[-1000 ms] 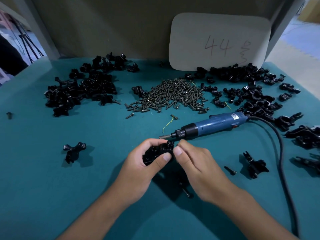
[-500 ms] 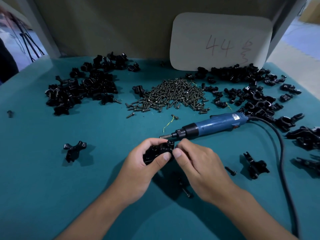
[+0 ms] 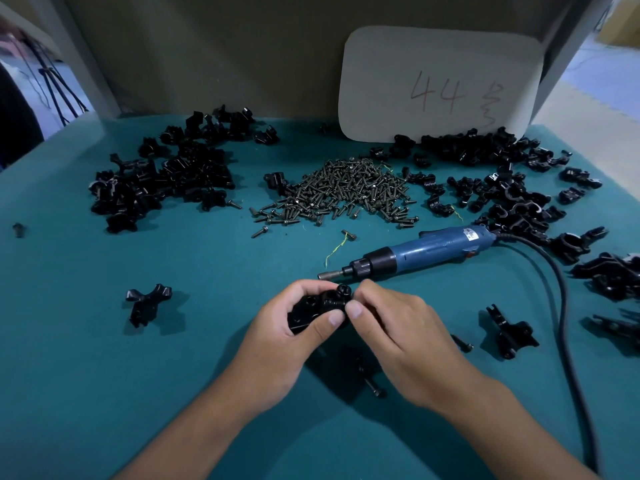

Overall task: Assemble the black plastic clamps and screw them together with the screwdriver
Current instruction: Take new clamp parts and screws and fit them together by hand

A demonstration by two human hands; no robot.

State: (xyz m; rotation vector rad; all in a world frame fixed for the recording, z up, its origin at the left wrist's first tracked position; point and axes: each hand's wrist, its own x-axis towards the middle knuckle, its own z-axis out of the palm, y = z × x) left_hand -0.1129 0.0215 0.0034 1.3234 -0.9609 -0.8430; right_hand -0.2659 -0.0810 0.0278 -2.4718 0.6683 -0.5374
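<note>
My left hand (image 3: 277, 344) grips a black plastic clamp (image 3: 313, 306) just above the green table, thumb across its front. My right hand (image 3: 401, 337) pinches the clamp's right end, where a round black piece (image 3: 344, 291) sticks up. The blue electric screwdriver (image 3: 429, 249) lies on the table right behind my hands, its tip pointing left. A heap of dark screws (image 3: 343, 188) sits at mid table. Loose black clamp parts are piled at the left (image 3: 162, 174) and at the right (image 3: 498, 188).
The screwdriver's black cable (image 3: 568, 327) curves down the right side. Single clamp pieces lie at the left (image 3: 147, 303) and right (image 3: 512, 336) of my hands. Loose screws lie near my right wrist (image 3: 462, 342) and under my hands (image 3: 374, 388). A white card (image 3: 440, 81) leans on the back wall.
Both hands have stayed in place on the clamp; my fingertips have shifted only slightly at its right end.
</note>
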